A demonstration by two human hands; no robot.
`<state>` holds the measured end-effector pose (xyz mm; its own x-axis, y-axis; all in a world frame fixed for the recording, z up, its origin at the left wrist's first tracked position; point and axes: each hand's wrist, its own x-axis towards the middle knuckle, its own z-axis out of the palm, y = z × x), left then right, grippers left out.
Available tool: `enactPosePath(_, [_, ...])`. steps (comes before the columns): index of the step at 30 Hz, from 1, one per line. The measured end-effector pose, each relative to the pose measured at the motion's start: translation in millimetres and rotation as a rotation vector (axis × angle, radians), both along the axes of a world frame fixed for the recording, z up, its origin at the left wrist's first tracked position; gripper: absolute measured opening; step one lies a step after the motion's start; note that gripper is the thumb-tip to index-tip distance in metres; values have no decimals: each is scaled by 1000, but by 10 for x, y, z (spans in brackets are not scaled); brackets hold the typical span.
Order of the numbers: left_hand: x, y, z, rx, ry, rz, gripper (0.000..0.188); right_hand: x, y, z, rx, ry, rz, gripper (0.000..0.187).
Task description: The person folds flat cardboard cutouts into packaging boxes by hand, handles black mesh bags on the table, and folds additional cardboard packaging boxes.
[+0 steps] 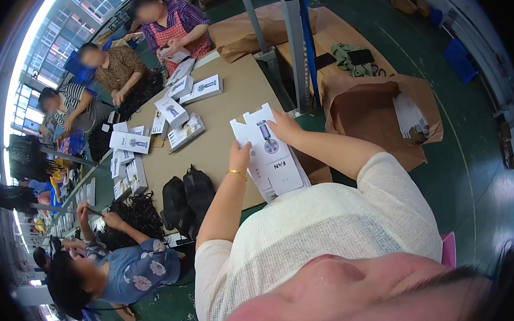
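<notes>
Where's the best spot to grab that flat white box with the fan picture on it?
Probably by its two long side edges, one hand from each side, as the left hand and right hand do now. The flat white box is thin and unfolded, so edge grips likely keep it from bending.

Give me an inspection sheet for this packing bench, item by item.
Surface: long brown cardboard-covered table.
Job's things: stack of flat white unfolded cartons, held above the table's edge.
Clutter: assembled white boxes; two black pouches; open brown paper sack at the right.
Grippers: left hand grips the stack's left edge; right hand grips its top.
Cables: tangle of black cords at the table's near end.
Surroundings: green floor; co-workers along the table's left side; grey metal post.
</notes>
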<state>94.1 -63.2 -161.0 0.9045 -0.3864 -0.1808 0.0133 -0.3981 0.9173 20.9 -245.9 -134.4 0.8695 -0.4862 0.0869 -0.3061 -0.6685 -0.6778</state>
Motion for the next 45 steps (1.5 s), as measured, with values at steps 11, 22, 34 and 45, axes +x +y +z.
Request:
enactPosePath(11, [-504,278,1663,-372,142,32,23,-936,761,1792,743,-203,67,38])
enactPosePath(22, [-1064,333,1636,-841,84,-272,58,-946,737,1421,1008,-597,263,41])
enactPosePath(34, [-1123,519,1469,-155,-731,-324,39,-995,584,1402,1616,-268,371,34])
enactPosePath(45, [-1178,574,1200,-437,-638,-412,47,-1183,403,1738,832,202,605,28])
